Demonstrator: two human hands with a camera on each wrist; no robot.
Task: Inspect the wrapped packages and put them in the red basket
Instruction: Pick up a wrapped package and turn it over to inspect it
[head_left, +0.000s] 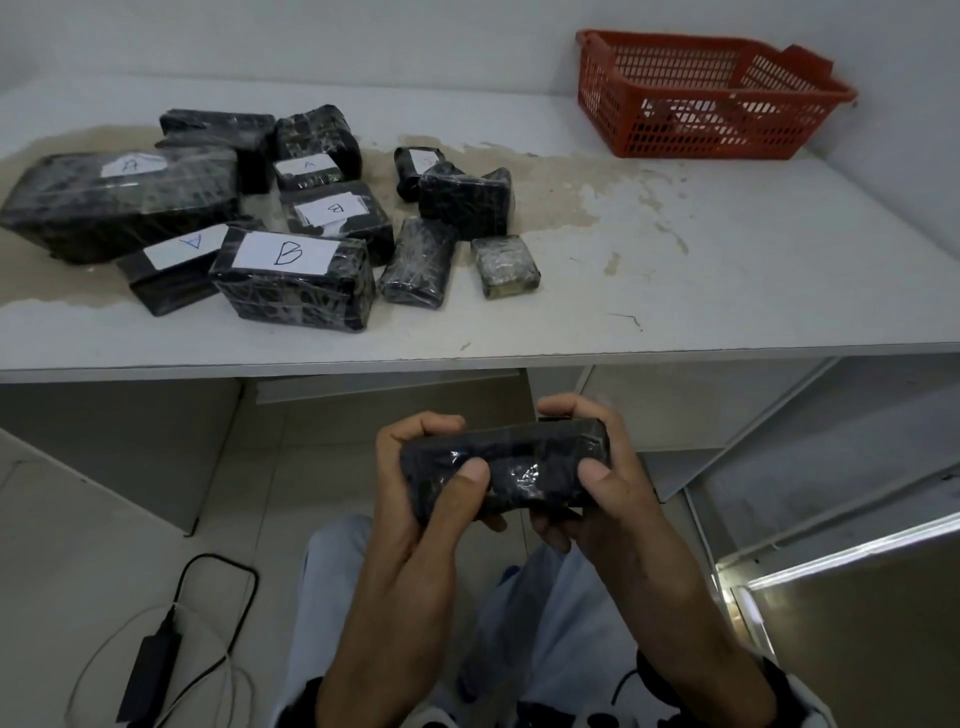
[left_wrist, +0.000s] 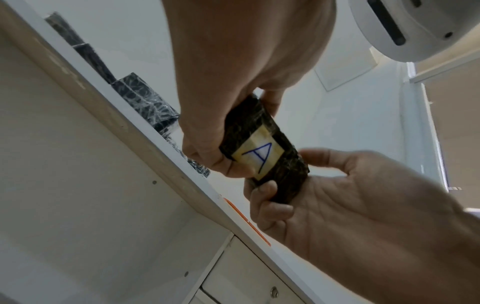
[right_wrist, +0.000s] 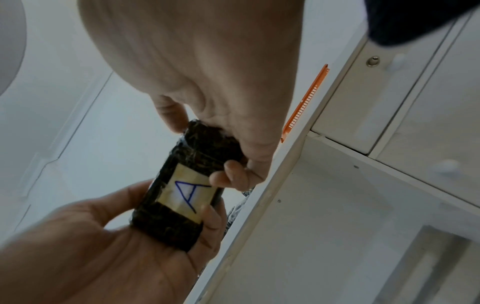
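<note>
Below the table's front edge I hold a small black wrapped package (head_left: 511, 470) level between both hands. My left hand (head_left: 452, 449) grips its left end and my right hand (head_left: 582, 441) grips its right end, thumbs on top. The wrist views show its underside with a white label marked A (left_wrist: 257, 158) (right_wrist: 188, 195). Several more black wrapped packages (head_left: 293, 280), some labelled A or B, lie on the left half of the table. The red basket (head_left: 727, 96) stands at the far right corner, a dark package showing through its mesh.
The white table (head_left: 675, 270) has a worn, stained patch under the pile. A small greyish wrapped package (head_left: 506, 265) lies apart from the pile's right side. On the floor at the left lie a black power adapter (head_left: 150, 665) and cables. White drawers stand under the table's right side.
</note>
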